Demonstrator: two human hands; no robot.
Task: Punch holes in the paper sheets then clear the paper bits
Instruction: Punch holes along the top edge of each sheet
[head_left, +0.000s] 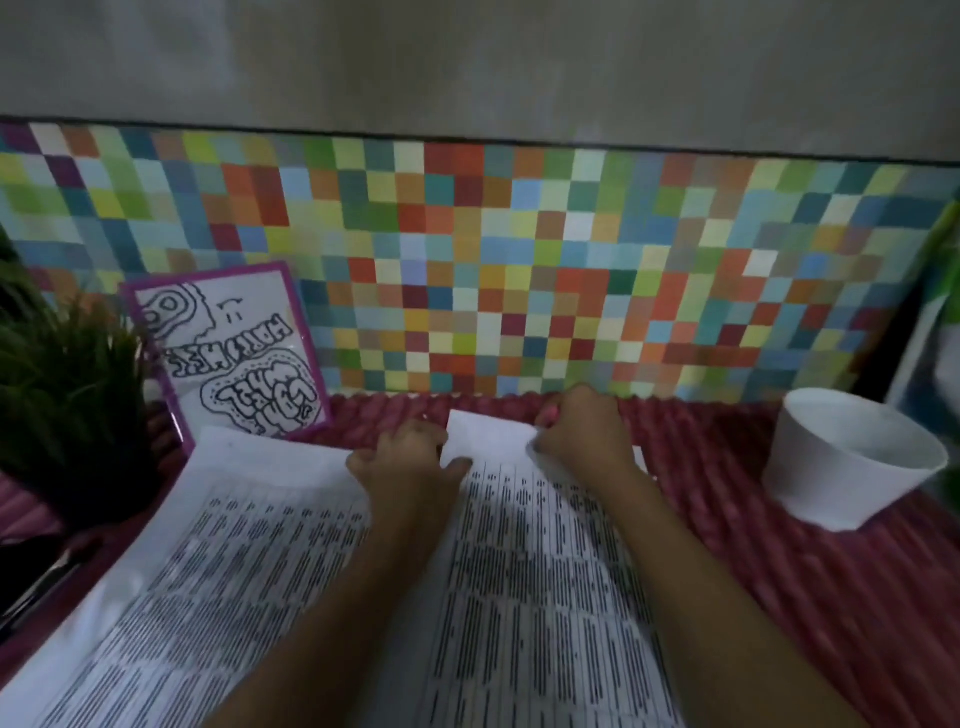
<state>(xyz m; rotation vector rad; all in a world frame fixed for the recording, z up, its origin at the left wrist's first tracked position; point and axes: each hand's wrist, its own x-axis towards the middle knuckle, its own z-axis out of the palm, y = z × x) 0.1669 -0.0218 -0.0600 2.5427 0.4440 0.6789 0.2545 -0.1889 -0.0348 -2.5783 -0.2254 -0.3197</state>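
Two printed paper sheets lie on the red ribbed mat (779, 571). The right sheet (545, 571) runs under both of my forearms; the left sheet (218, 561) lies beside it. My left hand (405, 462) grips the far left edge of the right sheet with curled fingers. My right hand (582, 431) is curled over the sheet's far edge, and a small pink object (548, 414) peeks out from under its fingers; I cannot tell what it is. No hole punch is plainly visible.
A white paper bowl (852, 467) stands at the right. A purple-framed drawing (234, 353) leans against the multicoloured checkered board (519, 260) at the back. A green plant in a dark pot (67, 395) sits at the left, with dark objects (36, 577) below it.
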